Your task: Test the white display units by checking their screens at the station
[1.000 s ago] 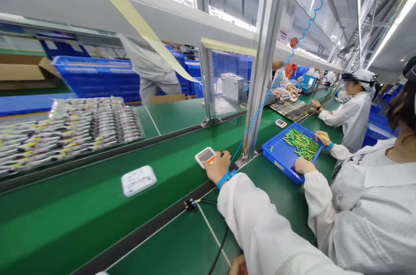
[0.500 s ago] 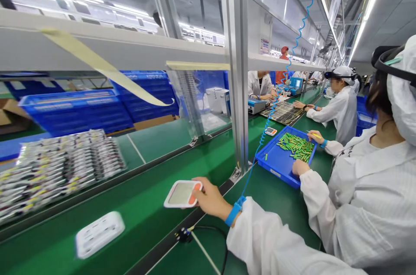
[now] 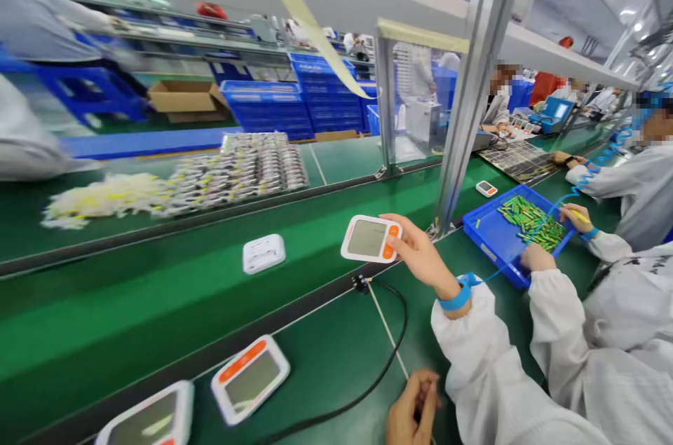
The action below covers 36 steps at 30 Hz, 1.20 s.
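The head view shows, at the bottom edge of the frame, the person's left hand [image 3: 413, 410] curled loosely above the green workbench [image 3: 326, 375], the fingers bent inward around something too small or hidden to make out, so whether it grips anything cannot be told. To the lower left, two white display units with orange trim [image 3: 251, 379] lie face up on the bench near the belt's edge, which suggests units already brought off the line, though their stage cannot be read. A black cable [image 3: 368, 389] loops across the bench between them and the hand. Further up, at centre frame, the right hand [image 3: 420, 256], wearing a blue wrist strap [image 3: 456, 298], grasps one more white display unit [image 3: 371, 240] by its orange end, holding it in the air over the near edge of the green conveyor belt [image 3: 158, 305]; it is lifted but not yet set down anywhere. On the belt to its left a white back cover [image 3: 263, 253] lies untouched. At the right, a co-worker's hands [image 3: 536, 257] rest at a blue tray of green cells [image 3: 520, 224]. Beyond the belt, at the upper left, rows of bagged parts [image 3: 236, 168] lie on the far bench.
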Each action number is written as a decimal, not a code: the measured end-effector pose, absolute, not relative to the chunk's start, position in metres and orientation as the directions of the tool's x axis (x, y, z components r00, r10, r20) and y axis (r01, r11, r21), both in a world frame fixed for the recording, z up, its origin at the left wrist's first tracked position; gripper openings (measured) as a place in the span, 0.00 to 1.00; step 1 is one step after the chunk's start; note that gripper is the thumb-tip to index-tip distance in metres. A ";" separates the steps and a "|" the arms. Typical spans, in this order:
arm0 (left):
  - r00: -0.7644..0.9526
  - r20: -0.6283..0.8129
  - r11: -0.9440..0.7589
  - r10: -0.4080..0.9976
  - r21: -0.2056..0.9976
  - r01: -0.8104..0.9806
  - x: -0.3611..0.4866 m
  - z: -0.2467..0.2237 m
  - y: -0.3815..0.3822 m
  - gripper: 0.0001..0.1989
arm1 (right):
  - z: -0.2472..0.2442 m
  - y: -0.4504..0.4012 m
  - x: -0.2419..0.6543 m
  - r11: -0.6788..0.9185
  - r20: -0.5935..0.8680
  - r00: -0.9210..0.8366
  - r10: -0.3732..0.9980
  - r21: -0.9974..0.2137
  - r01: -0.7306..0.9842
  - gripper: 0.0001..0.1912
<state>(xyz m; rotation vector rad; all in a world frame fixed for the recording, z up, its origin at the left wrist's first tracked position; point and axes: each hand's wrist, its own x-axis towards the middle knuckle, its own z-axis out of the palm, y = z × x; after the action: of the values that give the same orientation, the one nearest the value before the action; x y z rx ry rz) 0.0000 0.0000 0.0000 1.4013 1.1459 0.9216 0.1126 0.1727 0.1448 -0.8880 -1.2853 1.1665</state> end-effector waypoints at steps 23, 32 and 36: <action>0.349 -0.113 0.054 0.930 0.983 0.176 -0.001 0.024 0.003 0.17 | 0.169 0.147 0.113 0.217 0.230 -0.194 0.954 -0.972 -0.088 0.19; 0.350 -0.127 0.068 0.928 0.982 0.176 -0.001 0.026 0.003 0.16 | 0.169 0.148 0.113 0.197 0.212 -0.199 0.957 -0.976 -0.096 0.20; 0.343 -0.119 0.056 0.932 0.981 0.187 -0.001 0.025 0.003 0.15 | 0.170 0.147 0.114 0.186 0.202 -0.205 0.958 -0.978 -0.094 0.20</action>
<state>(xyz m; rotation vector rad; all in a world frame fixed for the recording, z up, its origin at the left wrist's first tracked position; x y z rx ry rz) -0.0007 0.0031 0.0254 1.4161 1.0992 0.7882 0.1136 0.1474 0.1701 -0.8995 -1.3941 1.2467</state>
